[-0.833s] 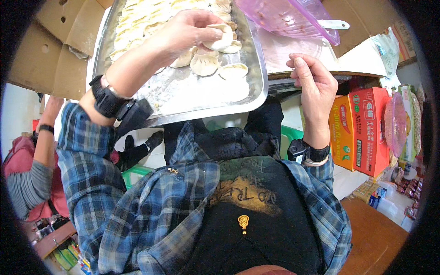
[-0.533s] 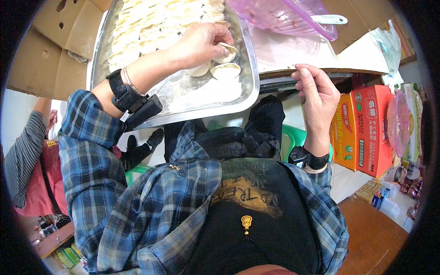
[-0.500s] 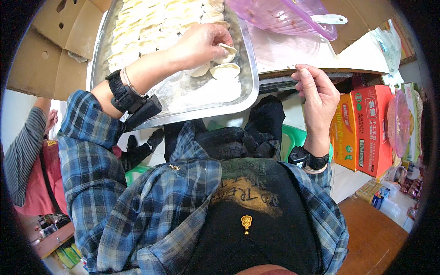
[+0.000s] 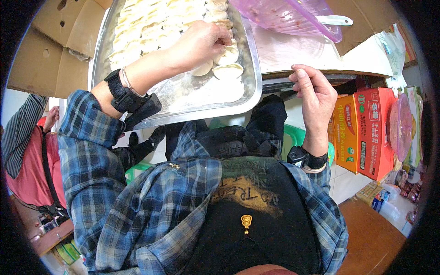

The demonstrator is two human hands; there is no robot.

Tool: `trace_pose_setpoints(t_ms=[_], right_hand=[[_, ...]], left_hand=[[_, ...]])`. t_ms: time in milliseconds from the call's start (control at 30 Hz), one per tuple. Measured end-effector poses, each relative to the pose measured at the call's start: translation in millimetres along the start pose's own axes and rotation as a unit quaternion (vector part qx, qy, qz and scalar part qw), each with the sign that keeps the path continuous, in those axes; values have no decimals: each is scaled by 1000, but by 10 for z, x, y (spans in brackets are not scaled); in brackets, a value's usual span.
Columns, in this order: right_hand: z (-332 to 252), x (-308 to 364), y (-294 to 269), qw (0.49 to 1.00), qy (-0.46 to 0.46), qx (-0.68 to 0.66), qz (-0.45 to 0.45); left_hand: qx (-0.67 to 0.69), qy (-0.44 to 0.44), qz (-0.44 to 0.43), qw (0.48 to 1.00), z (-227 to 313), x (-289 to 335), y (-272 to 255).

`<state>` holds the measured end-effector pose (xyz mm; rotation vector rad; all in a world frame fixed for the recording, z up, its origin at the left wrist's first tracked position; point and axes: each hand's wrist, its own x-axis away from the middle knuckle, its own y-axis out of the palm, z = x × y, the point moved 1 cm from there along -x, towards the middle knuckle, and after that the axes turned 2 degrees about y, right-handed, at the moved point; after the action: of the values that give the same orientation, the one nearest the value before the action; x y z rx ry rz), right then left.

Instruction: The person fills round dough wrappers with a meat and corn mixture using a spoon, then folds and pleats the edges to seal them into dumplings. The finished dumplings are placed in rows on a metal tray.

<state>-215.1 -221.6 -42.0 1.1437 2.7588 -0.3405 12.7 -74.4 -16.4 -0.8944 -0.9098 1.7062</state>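
A shallow metal tray (image 4: pixel 253 87) holds rows of pale folded dumplings (image 4: pixel 149 28) and is dusted with white flour at its near end. My left hand (image 4: pixel 201 43) reaches over the tray from the left, its fingers bent together at the far edge of a dumpling (image 4: pixel 227 57); what the fingertips grip, if anything, is hidden. Another dumpling (image 4: pixel 228 71) lies just nearer to me, and one more (image 4: pixel 202 68) sits partly under the hand. Off the tray's right side, my right hand (image 4: pixel 316 94) is raised with thumb and fingers pressed together, nothing visible between them.
A purple plastic basin (image 4: pixel 293 18) with a white handle (image 4: pixel 334 20) leans at the far right on a white surface. Cardboard (image 4: pixel 50 50) borders the left. Red and orange boxes (image 4: pixel 366 130) stand right. At far left, another person's sleeve (image 4: pixel 20 133) and hand (image 4: pixel 51 118) show.
My left fingers have moved slightly farther away, leaving more of the dumpling beneath them in sight. My right hand has barely moved. The other person at the left has shifted their arm.
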Motion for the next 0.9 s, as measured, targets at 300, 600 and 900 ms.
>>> trace_pose_setpoints(t_ms=[300,600,900], right_hand=[[-11,-8,36,1000,-12,4,0],[-319,-28,426,984,-152,56,-81],[-441,-80,915,911,-244,98,-317]], left_hand=[[67,-33,8,997,-91,60,-361],[116,-14,56,992,648,951,-821],[475,-184,43,860,635,2083,-143]])
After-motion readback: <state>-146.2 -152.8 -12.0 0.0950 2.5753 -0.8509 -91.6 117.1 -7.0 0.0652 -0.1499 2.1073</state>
